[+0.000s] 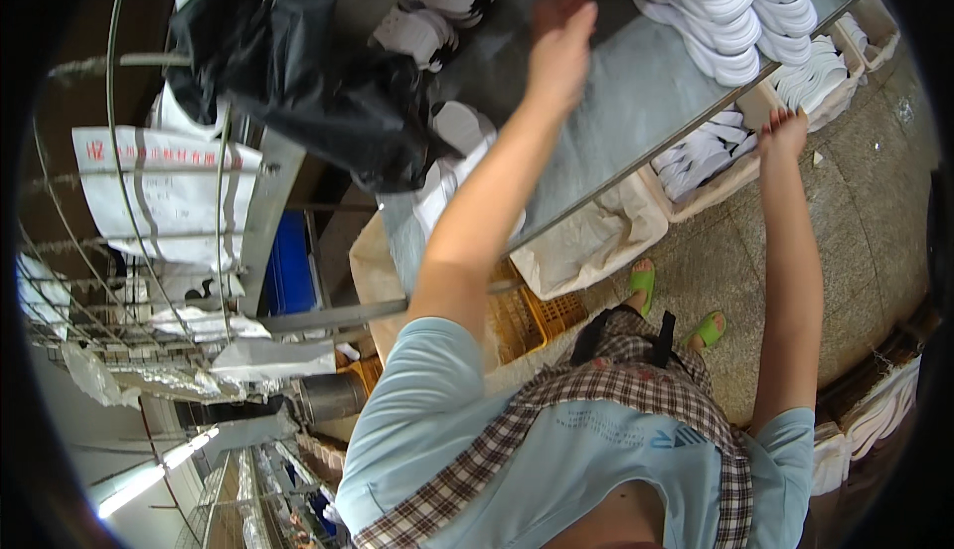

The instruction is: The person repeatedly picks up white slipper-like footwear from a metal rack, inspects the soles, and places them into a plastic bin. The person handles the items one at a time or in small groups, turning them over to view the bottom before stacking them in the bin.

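Note:
My left hand (564, 40) is stretched out over the grey metal tabletop (596, 132). Motion smears its fingers, so I cannot see whether anything is in them. White shoe soles (711, 12) lie in overlapping stacks to its right. Other white soles with dark edges (427, 27) sit to its left. Down at the table's right side, my right hand (785, 134) has its fingers curled over the rim of a cloth-lined bin (717, 191). Loose white pieces, apparently soles, fill this bin.
Another lined bin (596, 236) stands below the table edge, beside orange crates (542, 315). Black plastic sheeting (308, 82) hangs at the left near a wire rack (119, 201) and a blue bin (290, 261). More white soles (815, 77) fill a bin farther right.

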Available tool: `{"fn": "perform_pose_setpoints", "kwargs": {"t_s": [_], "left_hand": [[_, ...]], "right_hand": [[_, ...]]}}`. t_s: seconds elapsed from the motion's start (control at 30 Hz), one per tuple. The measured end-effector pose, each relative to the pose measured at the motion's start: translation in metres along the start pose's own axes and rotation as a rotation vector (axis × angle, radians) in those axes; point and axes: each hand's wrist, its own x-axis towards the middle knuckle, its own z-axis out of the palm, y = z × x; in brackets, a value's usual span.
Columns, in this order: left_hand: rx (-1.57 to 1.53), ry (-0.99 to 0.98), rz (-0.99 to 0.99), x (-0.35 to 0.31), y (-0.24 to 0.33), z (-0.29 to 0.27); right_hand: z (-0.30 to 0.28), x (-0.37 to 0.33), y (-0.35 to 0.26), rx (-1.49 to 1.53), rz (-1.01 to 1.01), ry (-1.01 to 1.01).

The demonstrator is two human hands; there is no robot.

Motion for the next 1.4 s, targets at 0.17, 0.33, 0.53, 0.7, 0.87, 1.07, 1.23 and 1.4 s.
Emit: {"fn": "perform_pose_setpoints", "kwargs": {"t_s": [0.17,0.33,0.53,0.7,0.87,1.07,1.23,1.4], "left_hand": [[0.431,0.400,0.090,-0.094,0.082,-0.167],[0.638,0.891,-0.268,-0.242,0.121,-0.222],[1.113,0.263,-0.324,-0.290,0.099,-0.172],[1.393,0.136,-0.500,-0.272,0.086,-0.135],[1.453,0.246,-0.462,-0.271,0.073,-0.119],[1.385,0.105,-0.505,-0.263,0.081,-0.101],[1.316,0.507,-0.268,-0.231,0.077,-0.169],[0.474,0.910,-0.256,-0.158,0.019,-0.330]], "right_hand": [[-0.154,-0.008,0.030,-0.200,0.189,0.008],[-0.261,-0.067,0.070,-0.257,0.466,0.086],[-0.269,-0.125,0.079,-0.467,0.650,-0.026],[-0.245,-0.124,0.054,-0.689,0.576,-0.155],[-0.240,-0.103,0.032,-0.642,0.641,-0.409],[-0.246,-0.100,0.049,-0.633,0.649,-0.331],[-0.243,-0.111,0.071,-0.628,0.615,-0.243],[-0.247,-0.118,0.080,-0.567,0.591,-0.214]]}}
